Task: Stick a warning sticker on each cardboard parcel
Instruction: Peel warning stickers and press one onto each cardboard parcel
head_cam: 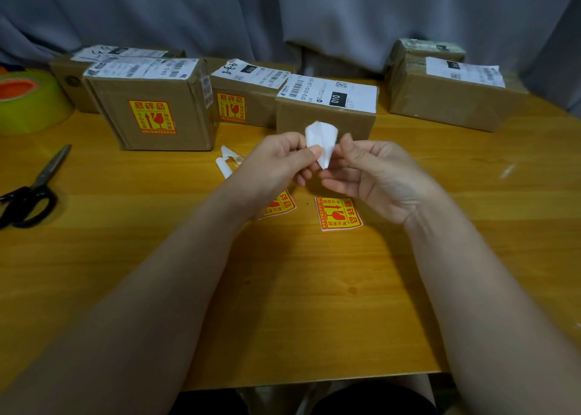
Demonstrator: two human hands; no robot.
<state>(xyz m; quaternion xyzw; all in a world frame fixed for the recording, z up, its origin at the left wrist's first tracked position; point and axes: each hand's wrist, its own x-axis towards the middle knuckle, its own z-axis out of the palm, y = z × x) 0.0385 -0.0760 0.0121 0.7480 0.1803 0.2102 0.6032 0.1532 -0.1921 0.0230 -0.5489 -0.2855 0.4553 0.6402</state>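
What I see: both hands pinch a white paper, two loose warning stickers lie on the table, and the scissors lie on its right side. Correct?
No: the head view shows the scissors on the left side of the table. The rest holds: left hand and right hand pinch the white paper, and two warning stickers lie loose.

Near half of table [314,304] is open wood, wide enough for both forearms; 2 loose stickers [338,214] lie flat mid-table, no real block. Back edge is walled by boxes [157,115], w/ a narrow gap btwn middle box [325,122] & right box [456,100]. Left side: scissors [30,200] & tape roll [28,100] in the way.
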